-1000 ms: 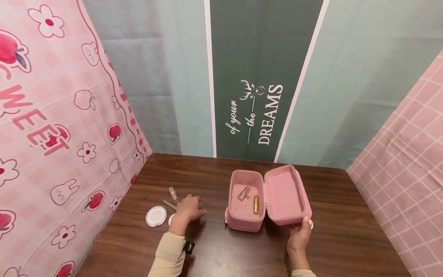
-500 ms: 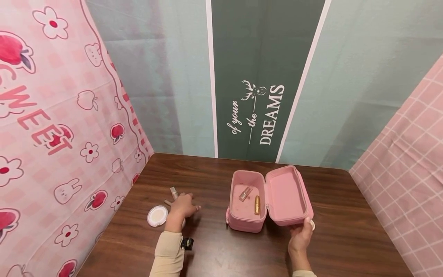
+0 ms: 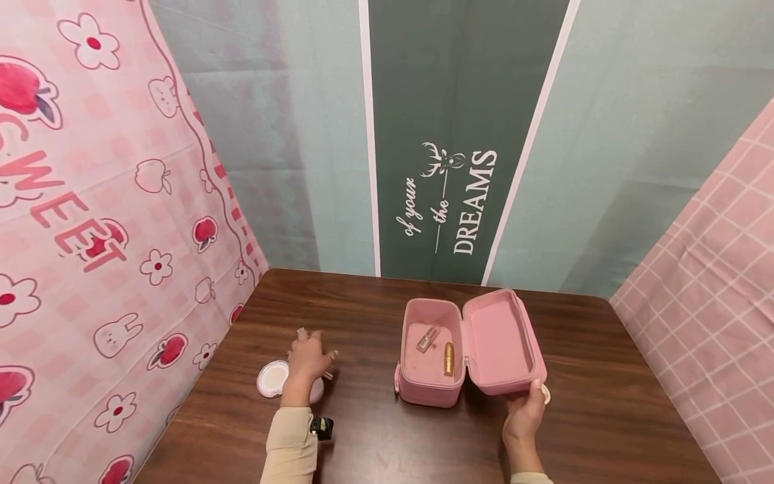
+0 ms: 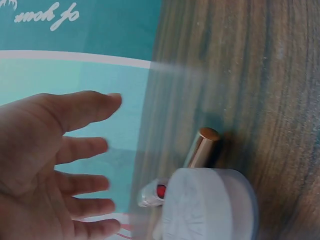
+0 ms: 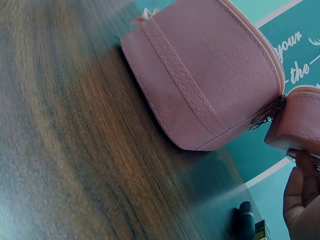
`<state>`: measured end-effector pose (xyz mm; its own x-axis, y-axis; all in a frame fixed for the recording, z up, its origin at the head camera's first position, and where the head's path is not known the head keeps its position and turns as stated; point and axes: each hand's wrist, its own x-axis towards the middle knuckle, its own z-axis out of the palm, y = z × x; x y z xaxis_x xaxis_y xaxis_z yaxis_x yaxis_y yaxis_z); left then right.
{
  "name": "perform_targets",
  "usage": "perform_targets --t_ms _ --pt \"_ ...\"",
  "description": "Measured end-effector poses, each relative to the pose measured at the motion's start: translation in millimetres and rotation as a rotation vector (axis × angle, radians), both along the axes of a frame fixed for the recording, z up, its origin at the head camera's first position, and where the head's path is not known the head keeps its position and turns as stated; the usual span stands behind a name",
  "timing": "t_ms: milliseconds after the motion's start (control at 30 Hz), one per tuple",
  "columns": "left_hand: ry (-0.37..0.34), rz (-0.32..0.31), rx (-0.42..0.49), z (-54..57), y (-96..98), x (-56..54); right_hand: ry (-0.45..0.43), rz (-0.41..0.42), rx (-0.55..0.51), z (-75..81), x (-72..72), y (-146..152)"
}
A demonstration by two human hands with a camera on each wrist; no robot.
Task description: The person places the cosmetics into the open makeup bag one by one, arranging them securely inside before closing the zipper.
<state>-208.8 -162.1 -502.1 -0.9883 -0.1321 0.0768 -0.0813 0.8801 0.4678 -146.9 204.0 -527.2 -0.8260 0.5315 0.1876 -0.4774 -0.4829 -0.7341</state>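
Note:
My left hand [image 3: 307, 359] hovers over small cosmetics on the left of the table. In the left wrist view its fingers are straight and spread, holding nothing. Below it are a round white container [image 4: 197, 205], a gold-ended tube [image 4: 202, 145] and a small clear piece with a red spot [image 4: 152, 194]. A round pale compact [image 3: 273, 378] lies beside the wrist, partly covered. My right hand [image 3: 523, 417] grips the near edge of the pink case's raised lid [image 3: 502, 343]. Inside the pink cosmetic case [image 3: 429, 393] lie a clear-capped lipstick [image 3: 427, 339] and a gold lipstick tube [image 3: 449, 359].
The case stands on a brown wooden table [image 3: 387, 444]. A black-capped tube [image 5: 245, 220] appears near my right hand in the right wrist view. Printed cloths [image 3: 290, 168] hang behind and at both sides of the table.
My left hand has moved left over the cosmetics, fingers spread, and now hides more of them. A thin tube end shows to its right. The right hand and lid have barely moved.

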Motion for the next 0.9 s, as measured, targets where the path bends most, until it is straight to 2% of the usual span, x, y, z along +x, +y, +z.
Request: perform_targets --t_ms 367,667,833,900 --pt "0.108 0.093 0.157 -17.4 -5.1 -8.1 -0.036 -0.023 0.017 -0.9 -1.2 -0.4" --pt "0.219 0.229 0.349 -36.8 -9.7 -13.4 -0.031 -0.019 0.008 -1.8 -0.2 0.0" --pt "0.219 0.284 0.373 -40.4 -12.5 -14.9 -0.048 -0.046 0.051 -7.2 -2.5 0.9" --pt "0.205 0.307 0.381 -41.1 -13.3 -15.0 -0.037 -0.042 0.029 -9.5 -3.2 1.8"
